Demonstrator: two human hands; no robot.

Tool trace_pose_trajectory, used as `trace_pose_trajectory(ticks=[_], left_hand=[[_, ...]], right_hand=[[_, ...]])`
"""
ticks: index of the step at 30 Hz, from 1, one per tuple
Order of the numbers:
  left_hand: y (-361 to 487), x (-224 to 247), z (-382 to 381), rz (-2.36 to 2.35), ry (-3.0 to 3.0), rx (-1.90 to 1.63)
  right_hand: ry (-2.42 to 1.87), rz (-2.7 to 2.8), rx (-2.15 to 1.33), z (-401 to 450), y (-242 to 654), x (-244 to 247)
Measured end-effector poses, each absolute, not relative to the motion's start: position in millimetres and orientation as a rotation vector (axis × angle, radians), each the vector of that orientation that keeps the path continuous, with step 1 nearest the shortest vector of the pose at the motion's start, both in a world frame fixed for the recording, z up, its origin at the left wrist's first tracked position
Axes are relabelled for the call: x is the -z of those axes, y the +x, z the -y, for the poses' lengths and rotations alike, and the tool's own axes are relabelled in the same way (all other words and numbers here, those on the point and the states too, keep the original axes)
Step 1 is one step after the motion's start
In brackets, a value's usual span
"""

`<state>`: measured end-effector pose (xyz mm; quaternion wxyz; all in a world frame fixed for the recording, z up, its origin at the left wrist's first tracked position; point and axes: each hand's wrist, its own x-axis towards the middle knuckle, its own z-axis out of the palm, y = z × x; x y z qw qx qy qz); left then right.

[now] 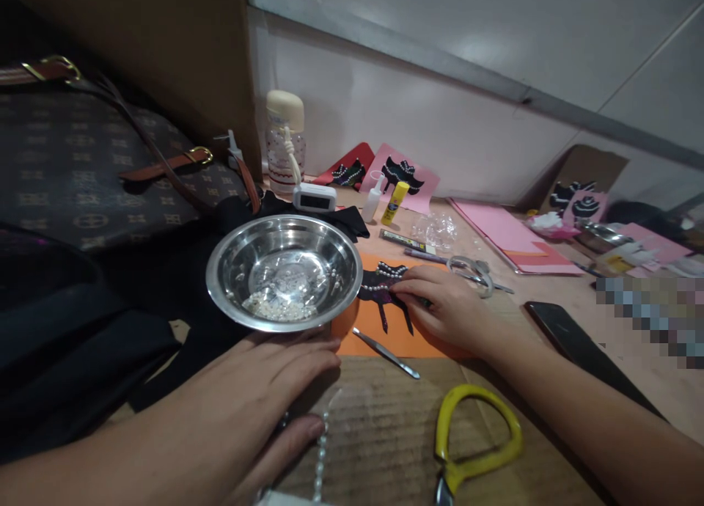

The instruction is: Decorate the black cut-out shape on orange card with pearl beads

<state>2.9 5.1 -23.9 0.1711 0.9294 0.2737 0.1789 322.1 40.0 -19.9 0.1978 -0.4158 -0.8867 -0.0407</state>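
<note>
My left hand [280, 378] lies palm down just in front of a steel bowl [217, 293], its fingers stretched out and the thumb apart. Clear and pearly beads [283, 301] cover part of the bowl's floor. A string of pearl beads [320, 455] runs down beside my left thumb. My right hand [448, 308] rests its fingertips on a black cut-out shape [379, 297] trimmed with pearl rows, hiding the shape's right part. Under the shape is orange paper [357, 337]. Silver tweezers [388, 353] lie between my hands.
Yellow-handled scissors [478, 455] are on the cardboard in front. A phone [561, 330] lies right of my arm. Behind stand a glue stick [394, 204], a glue bottle [372, 198] and a drinking bottle [284, 143]. A patterned bag [82, 183] fills the left; pink sheets [495, 231] lie behind.
</note>
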Motion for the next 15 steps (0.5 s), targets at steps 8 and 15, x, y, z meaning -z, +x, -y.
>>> trace_pose_trajectory(ticks=[8,15], left_hand=[[1.5,14.5,-7.0,-0.809,2.468,-0.515],[5.3,18.2,-9.4,-0.789,2.406,-0.6]], right_hand=[[-1.318,2.284,0.071,-43.1,324.1,20.5],[-1.385,2.145,0.069,-45.9,325.5,23.2]])
